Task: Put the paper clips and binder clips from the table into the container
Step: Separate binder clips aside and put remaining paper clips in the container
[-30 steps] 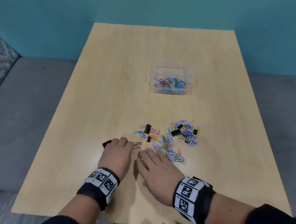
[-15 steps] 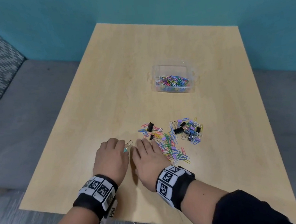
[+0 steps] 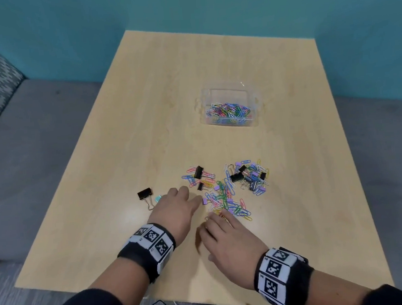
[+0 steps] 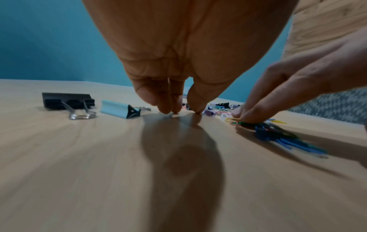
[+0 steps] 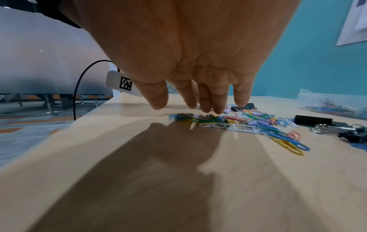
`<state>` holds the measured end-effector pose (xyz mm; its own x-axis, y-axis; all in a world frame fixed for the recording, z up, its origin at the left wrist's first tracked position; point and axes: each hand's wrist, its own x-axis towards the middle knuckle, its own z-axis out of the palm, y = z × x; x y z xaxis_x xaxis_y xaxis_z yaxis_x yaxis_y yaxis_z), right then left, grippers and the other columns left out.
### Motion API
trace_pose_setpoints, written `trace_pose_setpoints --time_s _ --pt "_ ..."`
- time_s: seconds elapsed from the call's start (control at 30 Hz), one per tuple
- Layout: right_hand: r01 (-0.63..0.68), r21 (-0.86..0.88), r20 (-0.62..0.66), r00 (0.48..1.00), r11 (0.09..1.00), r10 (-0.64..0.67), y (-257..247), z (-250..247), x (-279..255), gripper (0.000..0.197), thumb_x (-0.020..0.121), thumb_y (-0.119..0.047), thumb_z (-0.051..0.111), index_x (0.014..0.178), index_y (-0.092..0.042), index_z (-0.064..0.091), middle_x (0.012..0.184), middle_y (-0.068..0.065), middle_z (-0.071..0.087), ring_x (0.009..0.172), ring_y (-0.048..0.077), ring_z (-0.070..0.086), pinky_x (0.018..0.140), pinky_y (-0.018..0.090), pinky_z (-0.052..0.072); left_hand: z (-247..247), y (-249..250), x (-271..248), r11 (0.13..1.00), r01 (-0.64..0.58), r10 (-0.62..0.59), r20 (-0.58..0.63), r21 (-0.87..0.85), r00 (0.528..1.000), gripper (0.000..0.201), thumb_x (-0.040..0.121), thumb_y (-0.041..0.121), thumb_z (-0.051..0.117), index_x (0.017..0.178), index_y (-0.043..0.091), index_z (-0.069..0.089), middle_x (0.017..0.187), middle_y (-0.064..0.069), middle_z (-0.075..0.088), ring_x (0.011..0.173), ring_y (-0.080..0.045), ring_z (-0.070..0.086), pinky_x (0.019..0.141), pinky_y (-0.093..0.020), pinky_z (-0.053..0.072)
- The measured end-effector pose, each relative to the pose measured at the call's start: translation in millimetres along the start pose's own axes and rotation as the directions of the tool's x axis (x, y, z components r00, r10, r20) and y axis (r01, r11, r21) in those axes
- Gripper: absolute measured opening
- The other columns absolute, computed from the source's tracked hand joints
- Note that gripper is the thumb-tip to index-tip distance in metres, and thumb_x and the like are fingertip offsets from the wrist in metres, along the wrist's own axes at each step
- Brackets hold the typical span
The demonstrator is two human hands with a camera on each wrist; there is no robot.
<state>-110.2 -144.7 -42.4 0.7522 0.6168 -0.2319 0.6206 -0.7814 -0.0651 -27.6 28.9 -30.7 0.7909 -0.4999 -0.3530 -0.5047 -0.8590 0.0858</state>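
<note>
A: From the head view, both hands are low on the bench [image 3: 104,218]. The left hand [image 3: 175,210] sits at about nine o'clock of the loose paper clips [image 3: 225,203], the right hand [image 3: 229,238] at their six o'clock edge.

B: The left wrist view adds what that one hides: the left fingers [image 4: 164,100] point down, tips on bare wood, holding nothing. Just beside them at nine o'clock lie a light blue binder clip [image 4: 117,109] and a black binder clip [image 4: 65,100].

A: And the right fingers [image 5: 216,100]?

B: The right wrist view shows them extended, tips resting on the near clips; whether any clip is pinched, I cannot tell, the frame is blurred.

A: The container [image 3: 229,95] stands well apart at twelve o'clock, already holding coloured clips. More black binder clips [image 3: 236,177] lie in the pile at about two o'clock of the hands.
</note>
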Motion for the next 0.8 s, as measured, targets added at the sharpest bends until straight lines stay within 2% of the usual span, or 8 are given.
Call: trace_pose_setpoints --time_s 0.07,0.17,0.27,0.37,0.43,0.53,0.6,0.8 --pt "-0.025 0.006 -0.010 1.000 1.000 0.025 0.2 0.2 -2.1 0.060 0.084 -0.040 0.058 0.132 -0.005 0.046 0.131 0.016 0.050 0.129 0.036 0.041 0.108 0.053 0.032 -0.1 2.9 1.2 1.000 0.016 -0.016 0.000 0.004 1.000 0.055 0.077 0.010 0.041 0.130 0.026 0.042 0.109 -0.007 0.046 0.093 -0.029 0.042 0.070 -0.036 0.033" --pt "-0.079 0.013 -0.039 0.996 0.997 0.080 0.8 -1.6 0.4 0.057 0.085 -0.038 0.059 0.130 -0.004 0.049 0.134 0.018 0.049 0.129 0.036 0.042 0.107 0.053 0.033 3.6 2.8 -1.6 0.999 0.026 -0.026 -0.031 0.025 0.999 0.053 0.066 0.007 0.045 0.116 0.022 0.054 0.093 -0.006 0.050 0.077 -0.027 0.044 0.061 -0.036 0.039" --pt "-0.121 0.024 -0.068 0.990 0.992 0.122 2.1 -3.5 3.7 0.051 0.086 -0.036 0.057 0.126 -0.005 0.053 0.132 0.018 0.052 0.126 0.036 0.046 0.107 0.052 0.034 11.3 1.8 1.0 1.000 -0.003 0.003 -0.041 0.010 0.999 0.061 0.063 0.008 0.055 0.120 0.026 0.051 0.092 -0.007 0.051 0.074 -0.028 0.046 0.059 -0.036 0.041" --pt "-0.121 0.031 -0.064 0.990 0.992 0.123 4.0 -2.8 2.6 0.048 0.085 -0.035 0.056 0.123 -0.006 0.055 0.131 0.017 0.053 0.125 0.035 0.047 0.107 0.052 0.035 8.7 5.0 3.7 1.000 0.011 -0.010 -0.067 0.014 0.998 0.029 0.065 0.013 0.065 0.092 0.021 0.059 0.082 -0.006 0.050 0.068 -0.027 0.045 0.053 -0.034 0.039" --pt "-0.119 0.037 -0.051 0.991 0.992 0.121 5.1 -1.0 0.1 0.049 0.084 -0.033 0.058 0.124 -0.006 0.053 0.133 0.017 0.052 0.127 0.035 0.045 0.108 0.053 0.033 9.5 7.4 5.2 0.998 0.019 -0.024 -0.100 -0.058 0.995 0.017 0.069 0.021 0.071 0.081 0.017 0.059 0.080 -0.006 0.051 0.066 -0.028 0.048 0.055 -0.034 0.044" --pt "-0.114 0.029 -0.037 0.993 0.993 0.115 5.4 0.1 -5.7 0.052 0.081 -0.032 0.060 0.126 -0.007 0.053 0.133 0.017 0.051 0.128 0.036 0.043 0.109 0.053 0.031 5.7 18.1 11.4 0.976 0.033 -0.062 -0.130 -0.216 0.990 0.017 0.082 0.028 0.063 0.092 0.014 0.060 0.091 -0.008 0.054 0.080 -0.030 0.052 0.066 -0.038 0.044" --pt "-0.110 0.022 -0.038 0.993 0.994 0.111 5.5 0.0 -11.3 0.052 0.078 -0.031 0.061 0.125 -0.008 0.053 0.130 0.016 0.052 0.128 0.036 0.044 0.109 0.053 0.031 4.7 27.4 19.0 0.977 0.033 -0.056 -0.103 -0.212 0.993 0.017 0.088 0.028 0.055 0.098 0.014 0.057 0.099 -0.009 0.053 0.091 -0.030 0.051 0.070 -0.038 0.040" --pt "-0.108 0.026 -0.058 0.992 0.994 0.109 7.0 0.8 -26.2 0.048 0.079 -0.032 0.058 0.122 -0.011 0.055 0.123 0.011 0.057 0.124 0.033 0.048 0.108 0.051 0.033 7.2 36.1 27.4 0.983 0.001 -0.017 -0.083 -0.186 0.996 0.004 0.087 0.015 0.054 0.090 0.012 0.055 0.095 -0.009 0.053 0.086 -0.030 0.053 0.060 -0.036 0.035"
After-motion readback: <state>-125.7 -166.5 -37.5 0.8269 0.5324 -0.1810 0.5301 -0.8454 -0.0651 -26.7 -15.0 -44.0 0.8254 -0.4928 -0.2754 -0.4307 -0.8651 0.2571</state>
